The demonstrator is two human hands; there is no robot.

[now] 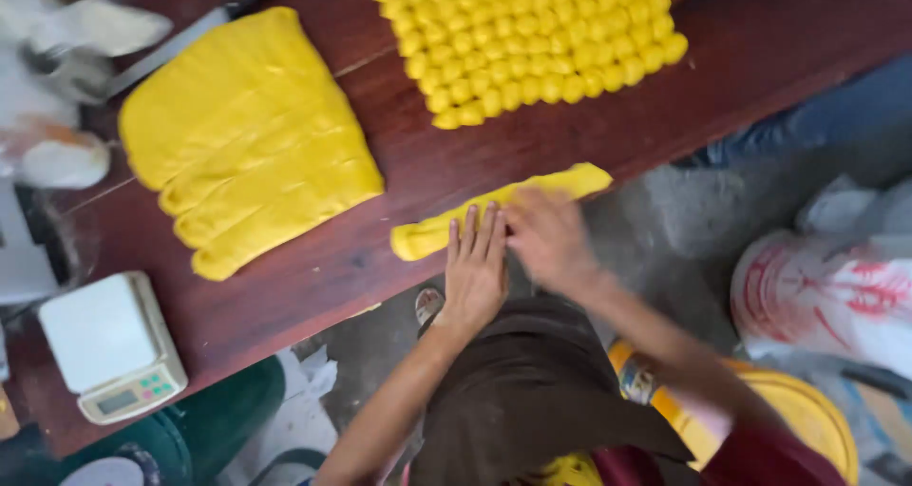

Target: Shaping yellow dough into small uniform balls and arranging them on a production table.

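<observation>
A: Both hands, left hand (475, 267) and right hand (546, 234), lie flat and open on a yellow dough strip (494, 210) at the counter (380, 177) edge.

B: Beyond that strip, a ridged dough slab (252, 139) sits uncut; farther still, many dough balls (532, 35) are already rolled.

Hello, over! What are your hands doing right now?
Left hand and right hand flat, open, on yellow dough roll. Roll near edge of table. Nothing blocking.

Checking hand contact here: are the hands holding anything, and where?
Nothing is gripped. Left hand and right hand press flat on the middle of a yellow dough roll on the wooden table.
</observation>
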